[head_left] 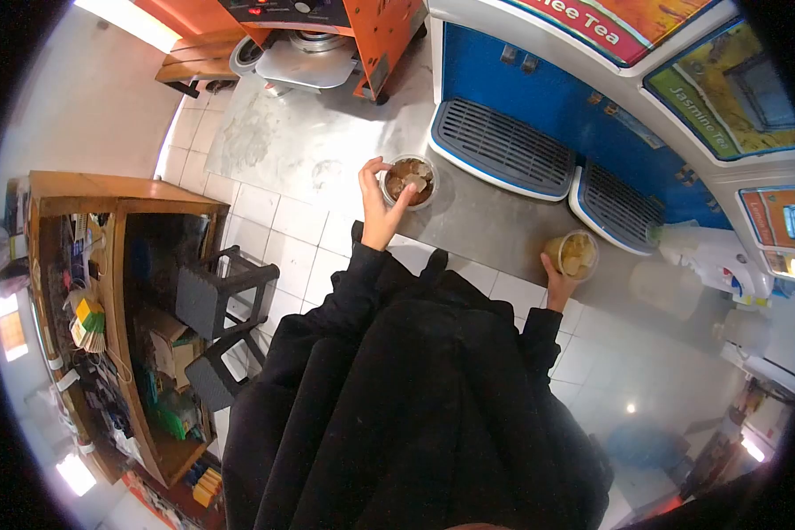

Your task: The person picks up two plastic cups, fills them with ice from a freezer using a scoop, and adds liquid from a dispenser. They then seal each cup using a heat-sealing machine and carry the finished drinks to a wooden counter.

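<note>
My left hand is at the near-left side of a clear plastic cup with a brown drink and ice in it. Its index finger and thumb curve around the rim, the thumb lying over the near edge. Farther right, my right hand holds a second plastic cup from its near-left side. That cup contains a yellowish drink with ice. Both cups are upright at the steel counter; no lid can be made out on either. Part of the right fingers is hidden behind the cup.
A drink dispenser with grey drip trays and tea labels stands along the back. An orange machine is at the far left of the counter. Black stools and a wooden cabinet stand left. A white container is at right.
</note>
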The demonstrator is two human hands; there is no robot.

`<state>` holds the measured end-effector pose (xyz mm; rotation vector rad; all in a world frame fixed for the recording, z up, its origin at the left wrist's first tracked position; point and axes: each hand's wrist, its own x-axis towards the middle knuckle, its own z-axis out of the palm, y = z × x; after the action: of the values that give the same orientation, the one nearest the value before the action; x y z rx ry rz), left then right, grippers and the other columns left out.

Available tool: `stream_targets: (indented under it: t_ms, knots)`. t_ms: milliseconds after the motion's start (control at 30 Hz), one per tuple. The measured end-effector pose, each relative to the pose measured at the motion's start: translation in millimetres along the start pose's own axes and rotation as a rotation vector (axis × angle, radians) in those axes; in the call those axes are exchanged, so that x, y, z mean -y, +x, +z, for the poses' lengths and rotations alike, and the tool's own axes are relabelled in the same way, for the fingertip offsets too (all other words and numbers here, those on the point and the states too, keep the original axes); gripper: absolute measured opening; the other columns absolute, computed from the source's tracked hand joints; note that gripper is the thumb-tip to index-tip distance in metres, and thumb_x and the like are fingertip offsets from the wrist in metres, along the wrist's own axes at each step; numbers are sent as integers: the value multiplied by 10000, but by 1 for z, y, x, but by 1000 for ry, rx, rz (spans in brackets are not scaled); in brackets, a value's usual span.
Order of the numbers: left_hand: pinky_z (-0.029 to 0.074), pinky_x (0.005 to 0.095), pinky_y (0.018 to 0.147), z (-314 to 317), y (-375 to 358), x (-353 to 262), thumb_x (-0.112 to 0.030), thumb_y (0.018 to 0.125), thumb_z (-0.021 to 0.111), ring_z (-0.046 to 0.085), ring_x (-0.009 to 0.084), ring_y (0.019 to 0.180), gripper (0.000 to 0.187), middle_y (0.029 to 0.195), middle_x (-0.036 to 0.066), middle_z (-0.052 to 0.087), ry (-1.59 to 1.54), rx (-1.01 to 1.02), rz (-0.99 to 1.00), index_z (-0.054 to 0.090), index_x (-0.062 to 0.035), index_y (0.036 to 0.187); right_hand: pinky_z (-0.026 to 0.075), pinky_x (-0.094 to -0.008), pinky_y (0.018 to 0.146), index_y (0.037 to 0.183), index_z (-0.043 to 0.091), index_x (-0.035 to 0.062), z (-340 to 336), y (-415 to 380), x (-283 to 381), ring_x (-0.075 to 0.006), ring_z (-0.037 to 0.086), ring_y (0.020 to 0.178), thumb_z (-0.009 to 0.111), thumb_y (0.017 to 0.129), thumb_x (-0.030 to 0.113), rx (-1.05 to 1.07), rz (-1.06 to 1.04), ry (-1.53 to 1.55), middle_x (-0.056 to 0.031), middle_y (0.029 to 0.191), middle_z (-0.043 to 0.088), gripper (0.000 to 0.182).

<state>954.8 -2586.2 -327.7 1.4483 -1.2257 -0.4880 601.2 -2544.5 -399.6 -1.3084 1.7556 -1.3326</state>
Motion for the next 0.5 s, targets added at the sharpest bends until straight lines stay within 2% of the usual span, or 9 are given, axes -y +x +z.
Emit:
stream_targets:
  t_ms: [33,67,100,167,267,400,467,500]
  knots:
    - [308,386,907,1,2,-2,-215,665,688,367,300,1078,465,1151,162,357,32,25,45,458,-34,1026,335,-323,947,1213,352,3,1,0,1,-206,437,1093,792,565,79,-17,9,-1,-109,1193,441,787]
    - [285,414,925,2,-1,-7,-214,684,670,329,330,1121,335,1156,152,376,38,58,24,526,-67,947,335,-323,947,1213,352,3,2,1,1,-206,437,1093,792,565,79,-17,8,0,-109,1193,441,787]
    - [285,414,925,1,-1,-10,-214,684,670,329,330,1121,335,1156,152,376,36,58,24,526,-67,947,334,-323,947,1212,355,3,2,1,0,-206,437,1093,792,564,81,-17,6,24,-108,1192,444,786]
    - [255,451,943,1,-2,-15,-199,692,655,282,362,1163,191,1164,138,405,320,64,233,591,-102,844,333,-323,948,1211,357,3,1,0,-2,-206,437,1094,793,563,82,-20,6,46,-108,1190,446,784]
    - [231,477,953,2,-6,-11,-193,700,642,255,377,1184,127,1169,129,425,357,133,314,623,-121,803,332,-326,949,1213,356,2,1,1,-8,-209,435,1096,796,561,94,-35,-10,53,-111,1192,445,793]
    - [230,472,957,3,-10,4,-200,698,642,257,375,1184,129,1158,137,436,349,105,328,632,-128,805,318,-331,960,1223,345,-1,-1,1,-6,-217,419,1112,804,550,109,-24,-19,-29,-116,1209,428,822]
    - [222,477,963,2,-11,3,-196,730,609,258,381,1181,120,1185,144,411,322,90,320,624,-111,813,313,-332,963,1226,341,-1,0,0,-4,-220,414,1118,806,547,112,-31,-23,-50,-118,1216,421,830]
    - [222,477,963,1,-12,3,-196,730,609,258,381,1181,120,1185,144,411,325,88,321,624,-111,813,289,-334,969,1216,373,2,1,-1,-4,-233,393,1133,787,584,175,-31,-32,-16,-115,1226,418,775]
